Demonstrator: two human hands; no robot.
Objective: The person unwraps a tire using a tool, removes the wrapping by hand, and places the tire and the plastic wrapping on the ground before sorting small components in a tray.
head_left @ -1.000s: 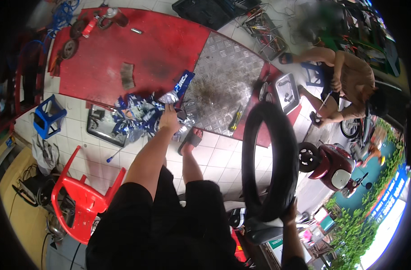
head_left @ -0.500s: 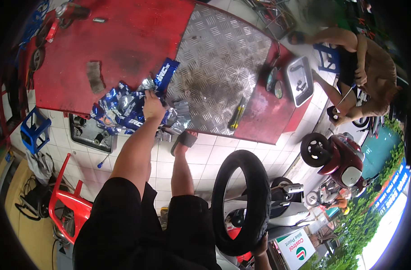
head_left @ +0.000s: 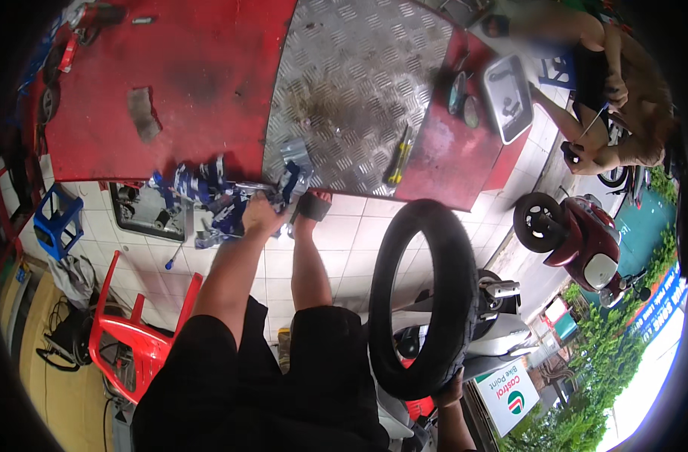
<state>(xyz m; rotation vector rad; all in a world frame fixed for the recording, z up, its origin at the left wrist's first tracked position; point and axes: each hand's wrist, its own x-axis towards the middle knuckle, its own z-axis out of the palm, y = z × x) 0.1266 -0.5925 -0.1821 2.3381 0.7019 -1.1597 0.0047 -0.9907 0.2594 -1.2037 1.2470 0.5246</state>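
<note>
My left hand [head_left: 263,215] is closed on a bunched blue-and-silver plastic wrapper [head_left: 208,188] at the near edge of the red table. The wrapper's crumpled strips hang partly over that edge, above the tiled floor. Low on the right, my right hand [head_left: 451,392] grips a black tyre [head_left: 453,294] by its lower rim, holding it upright beside my leg. Part of that hand is hidden behind the rubber. A clear plastic bag [head_left: 297,154] lies at the table edge beyond my left hand.
The red table [head_left: 201,45] has a metal tread plate [head_left: 344,68], a yellow screwdriver [head_left: 399,160] and a metal tray [head_left: 509,105]. Around it are a red plastic chair [head_left: 133,339], a blue stool [head_left: 56,218] and a parts tray [head_left: 144,215]. Another person [head_left: 622,98] sits at far right, near a scooter [head_left: 585,233].
My left hand has drawn the wrapper toward me, off the tabletop and over its near edge. In the picture, the tyre in my right hand has shifted up and slightly right.
</note>
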